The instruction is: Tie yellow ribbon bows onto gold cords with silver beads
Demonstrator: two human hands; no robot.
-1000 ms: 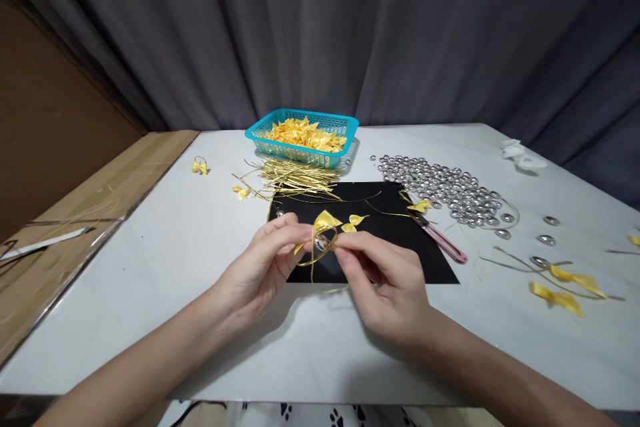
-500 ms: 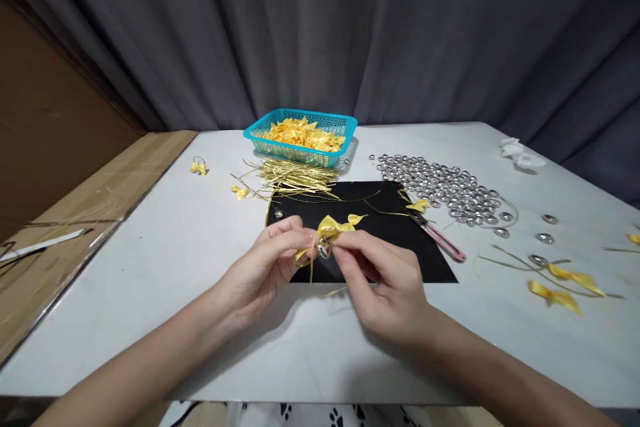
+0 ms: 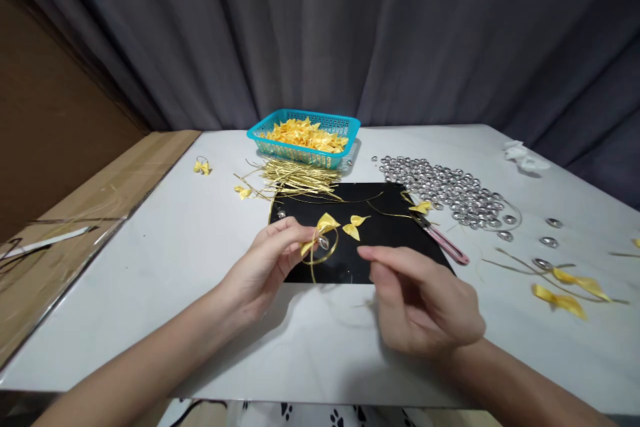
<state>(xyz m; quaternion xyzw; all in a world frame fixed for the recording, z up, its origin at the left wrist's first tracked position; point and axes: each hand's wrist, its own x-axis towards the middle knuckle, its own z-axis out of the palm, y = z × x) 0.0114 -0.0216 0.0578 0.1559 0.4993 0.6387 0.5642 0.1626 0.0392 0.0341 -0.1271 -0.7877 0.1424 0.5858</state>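
Observation:
My left hand (image 3: 265, 260) pinches a yellow ribbon bow (image 3: 327, 222) between thumb and fingertips. Against it hangs a small silver bell (image 3: 323, 242), with a loop of gold cord (image 3: 334, 250) curling around and below the bell. My right hand (image 3: 425, 297) is a little to the right, apart from the bow, its thumb and forefinger drawn together; whatever may be between them is hidden. Just beyond its fingertips, a second yellow bow (image 3: 355, 227) appears over the black mat (image 3: 390, 237).
A blue basket (image 3: 303, 113) of yellow bows stands at the back, behind a bundle of gold cords (image 3: 300, 177). Many silver bells (image 3: 445, 187) are heaped at right. Pink-handled scissors (image 3: 447, 245) cross the mat's right edge. Loose bows (image 3: 559, 300) lie at far right.
My right hand has moved away from the bow and bell toward the right. The cord loop now shows below the bell. My left hand keeps its pinch.

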